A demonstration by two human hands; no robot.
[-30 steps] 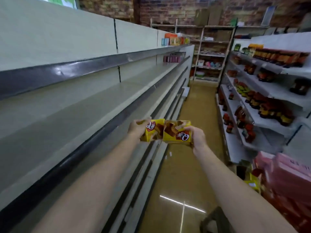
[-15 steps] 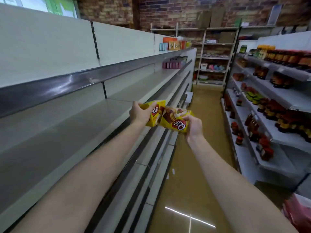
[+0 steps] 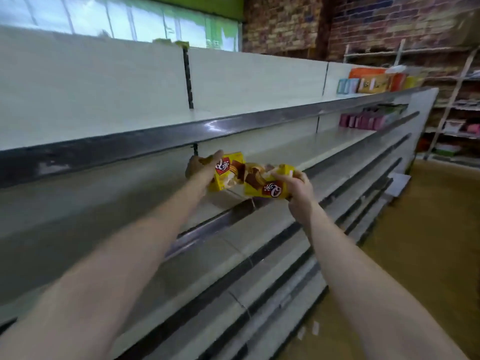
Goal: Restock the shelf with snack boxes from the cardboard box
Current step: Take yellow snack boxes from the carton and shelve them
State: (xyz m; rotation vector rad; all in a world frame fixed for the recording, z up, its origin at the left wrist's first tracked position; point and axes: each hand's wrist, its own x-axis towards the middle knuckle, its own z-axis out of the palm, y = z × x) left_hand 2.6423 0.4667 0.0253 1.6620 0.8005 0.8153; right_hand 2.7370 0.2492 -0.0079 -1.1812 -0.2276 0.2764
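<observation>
Step in hand, by judgement: placing. Left hand grips upright yellow cardboard snack box over long white metal shelf; right hand grips tilted second yellow snack box just off shelf's front edge. Next: set both down upright, side by side on shelf.

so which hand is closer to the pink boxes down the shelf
Right. The right hand holds its yellow snack box on the side toward the pink boxes; the left hand is farther left.

A red shield logo reading "Q蒂" is printed on each yellow snack box, upside down on the right-hand box. Other packaging is too blurred to be read.
</observation>
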